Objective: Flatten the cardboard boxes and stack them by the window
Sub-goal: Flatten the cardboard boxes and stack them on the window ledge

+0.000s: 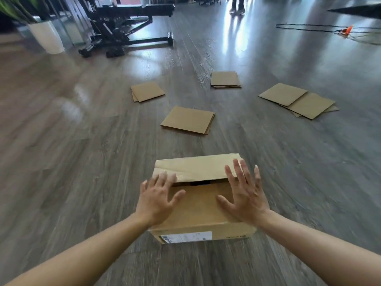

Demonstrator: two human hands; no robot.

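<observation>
We are looking down at a wooden floor (82, 162), where a cardboard box (198, 211) is sitting low in the centre of the frame, a white label (186, 237) showing on its near side. We are reaching both bare arms toward it. Our left hand (156, 201) is lying over the box's top left part with fingers spread and straight, gripping nothing. Our right hand (244, 195) is doing the same over the top right, fingers splayed and relaxed. The far flap (195, 167) is sitting slightly raised, leaving a dark gap. Beyond the box, four piles of flattened cardboard are lying apart on the floor: one in the centre (188, 120), one left of centre (147, 91), one farther back (225, 79) and one at the right (299, 100). In the upper left, a black wheeled stand (127, 27) and a white planter (47, 36) are standing.
</observation>
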